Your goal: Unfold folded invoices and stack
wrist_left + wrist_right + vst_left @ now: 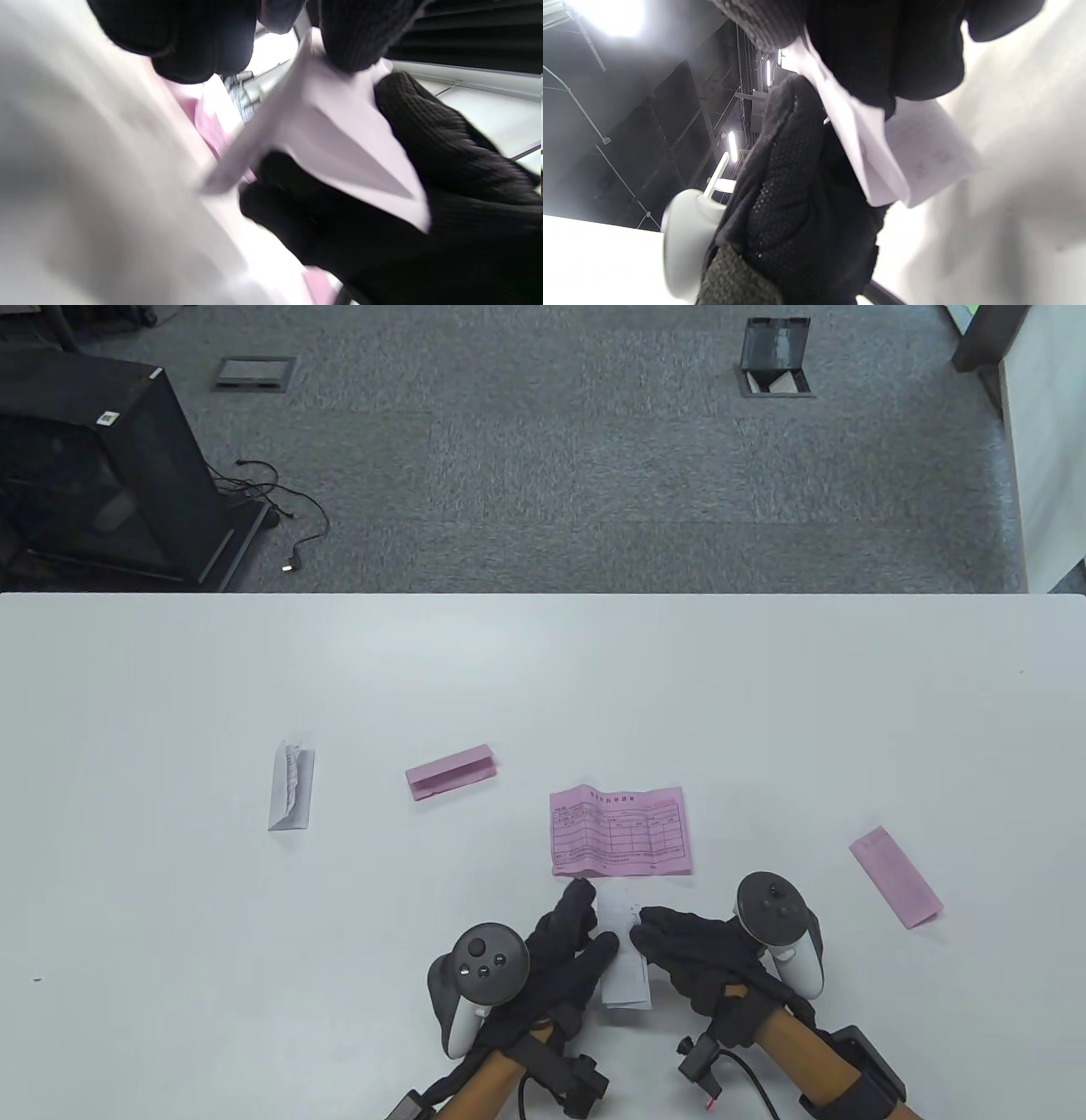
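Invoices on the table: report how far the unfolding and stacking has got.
Done: one pink invoice lies unfolded, starting the stack. In hand: the left hand and right hand both pinch a white invoice, partly folded. Left: a folded white slip, a folded pink slip and another pink slip.

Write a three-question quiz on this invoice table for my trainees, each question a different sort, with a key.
1. True or false: the unfolded pink invoice lies flat, printed side up.
2. How many pink invoices on the white table are folded? A) one B) two C) three
3. What do the left hand and right hand hold between them?

Key: 1 true. 2 B: the pink folded slip and the pink folded strip. 3 The white folded invoice.
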